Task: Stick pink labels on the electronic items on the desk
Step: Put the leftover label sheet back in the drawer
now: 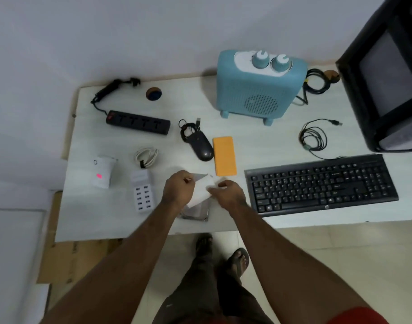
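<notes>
Both my hands hold a white label sheet above the desk's front edge. My left hand pinches its upper left corner and my right hand grips its right side. A small white device at the left carries a pink label. Spread over the desk are a white multi-port USB charger, a black power strip, a black mouse, an orange power bank, a blue fan heater and a black keyboard. I see no pink label on these.
A clear plastic sleeve lies under the sheet. A coiled white cable and a coiled black cable lie loose. A black monitor stands at the far right. The white desk ends just before my feet.
</notes>
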A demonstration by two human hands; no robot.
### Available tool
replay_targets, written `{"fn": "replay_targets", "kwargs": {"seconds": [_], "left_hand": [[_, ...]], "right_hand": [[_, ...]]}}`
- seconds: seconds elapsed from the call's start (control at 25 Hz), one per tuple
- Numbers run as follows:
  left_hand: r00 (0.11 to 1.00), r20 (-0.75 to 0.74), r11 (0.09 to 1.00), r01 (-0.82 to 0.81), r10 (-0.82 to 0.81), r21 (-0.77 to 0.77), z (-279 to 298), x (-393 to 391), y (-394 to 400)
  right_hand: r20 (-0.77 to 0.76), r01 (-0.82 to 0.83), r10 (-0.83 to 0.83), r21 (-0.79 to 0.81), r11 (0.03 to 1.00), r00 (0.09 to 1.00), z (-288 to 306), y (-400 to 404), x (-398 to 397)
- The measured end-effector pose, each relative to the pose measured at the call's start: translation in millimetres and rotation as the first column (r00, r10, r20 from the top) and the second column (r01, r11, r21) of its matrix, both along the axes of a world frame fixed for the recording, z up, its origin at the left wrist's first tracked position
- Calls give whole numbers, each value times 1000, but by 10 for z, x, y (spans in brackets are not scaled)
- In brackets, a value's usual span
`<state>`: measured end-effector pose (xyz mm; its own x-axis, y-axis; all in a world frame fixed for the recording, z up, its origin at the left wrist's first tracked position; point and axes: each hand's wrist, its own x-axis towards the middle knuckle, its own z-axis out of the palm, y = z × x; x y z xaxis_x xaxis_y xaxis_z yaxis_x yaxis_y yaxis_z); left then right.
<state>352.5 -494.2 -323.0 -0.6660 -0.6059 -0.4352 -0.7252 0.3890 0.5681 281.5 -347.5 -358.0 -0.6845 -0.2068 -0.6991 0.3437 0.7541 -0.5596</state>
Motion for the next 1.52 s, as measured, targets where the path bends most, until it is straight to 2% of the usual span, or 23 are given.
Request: {"fn": "replay_targets", "kwargs": {"seconds": [0.16,0.24,0.32,0.4,0.48,0.52,0.6,0.68,0.72,0.84,1.0,1.12,1.28,1.44,1.52], "left_hand": [[999,-42,999,-7,9,51,-155,54,33],[998,-65,998,16,-13,61,-167,47,23],[995,-103,997,26,-19,69,-129,53,-8],[981,-122,989,144,-148,-43,-71,72,22],[930,-78,925,345,-360,-160,33,26,157],[908,-82,908,400,-412,-127,117,-21,269],[911,-152,908,402,-384,120,335,-199,535],[929,-227,818,366,-292,443,582,-412,907],[923,-254,766,381,-288,518,698,-519,1115],[889,-300,691,458,-346,559,1069,-790,1841],[856,-392,699,506,-337,505,1405,-1175,2901],[841,-469,749,488,-268,447,1620,-1556,3577],[861,-498,736,402,-101,545,1946,-2152,4403],[908,-415,696,259,61,669,2067,-2766,4900],[933,-343,646,194,111,738,2012,-3063,5109]], "right_hand": [[-45,40,-37,82,996,998,-99,-45,72],[-28,124,-124,21,992,992,-135,-51,98],[47,277,-273,-114,954,961,-89,-46,146],[119,450,-434,-242,859,893,86,17,208],[126,553,-545,-332,764,829,343,201,246],[123,587,-588,-366,722,800,488,344,263],[96,626,-658,-434,647,747,739,706,253],[52,655,-725,-477,586,687,987,1197,218],[38,668,-754,-496,555,656,1095,1440,191],[22,681,-812,-558,474,584,1355,2124,106],[-3,685,-873,-619,384,487,1525,3081,-62],[-87,682,-910,-634,364,405,1608,3844,-293],[-189,635,-895,-647,423,404,1808,4774,-709],[-246,583,-863,-652,484,441,2069,5333,-1312],[-287,569,-845,-636,520,452,2186,5514,-1669]]}}
